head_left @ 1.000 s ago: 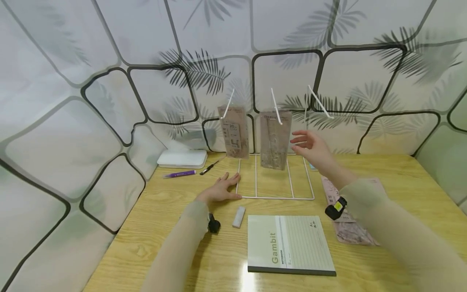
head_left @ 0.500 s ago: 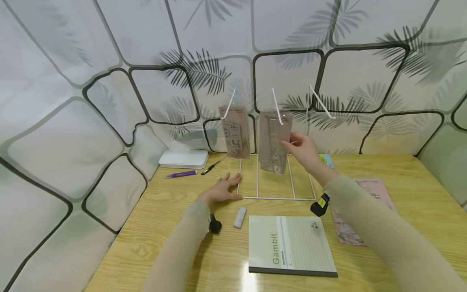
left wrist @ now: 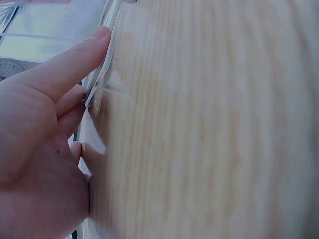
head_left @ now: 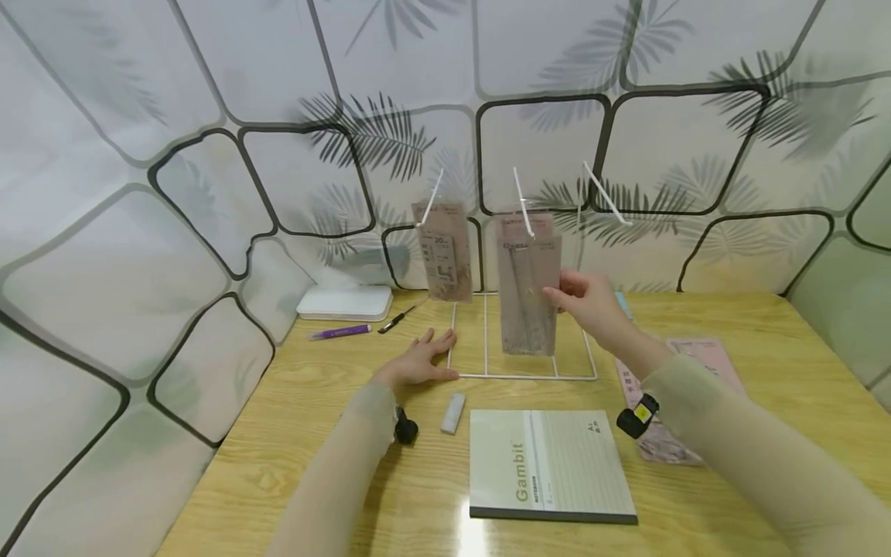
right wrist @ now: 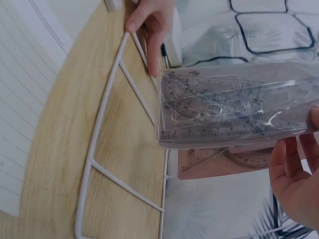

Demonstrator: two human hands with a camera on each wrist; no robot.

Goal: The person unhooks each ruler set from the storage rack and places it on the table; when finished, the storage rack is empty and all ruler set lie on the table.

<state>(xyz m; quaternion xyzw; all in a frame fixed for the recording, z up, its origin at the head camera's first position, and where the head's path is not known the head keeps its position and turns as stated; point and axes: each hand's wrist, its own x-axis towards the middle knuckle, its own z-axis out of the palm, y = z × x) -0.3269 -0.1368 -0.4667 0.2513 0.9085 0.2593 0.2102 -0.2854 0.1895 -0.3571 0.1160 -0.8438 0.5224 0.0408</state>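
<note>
My right hand (head_left: 567,294) pinches the right edge of a clear ruler-set pack (head_left: 527,298), held upright just below the tip of the middle hook (head_left: 522,201) of a white wire rack (head_left: 522,377). Another pack (head_left: 524,224) still hangs behind it, and a further one (head_left: 445,251) hangs on the left hook. In the right wrist view the held pack (right wrist: 234,107) shows rulers and a protractor, with my fingers (right wrist: 294,174) at its end. My left hand (head_left: 421,357) lies flat on the table, fingers (left wrist: 75,59) against the rack's base wire (right wrist: 99,144).
A Gambit notebook (head_left: 546,464) lies at the front, with a white eraser (head_left: 452,412) left of it. A purple pen (head_left: 341,332), a black pen (head_left: 397,318) and a white box (head_left: 344,302) sit at the back left. Pink packs (head_left: 685,371) lie on the right. The right hook (head_left: 605,193) is bare.
My right hand reached left to the middle hook, took hold of the front pack and drew it forward and lower, showing another pack behind. The left hand stayed put.
</note>
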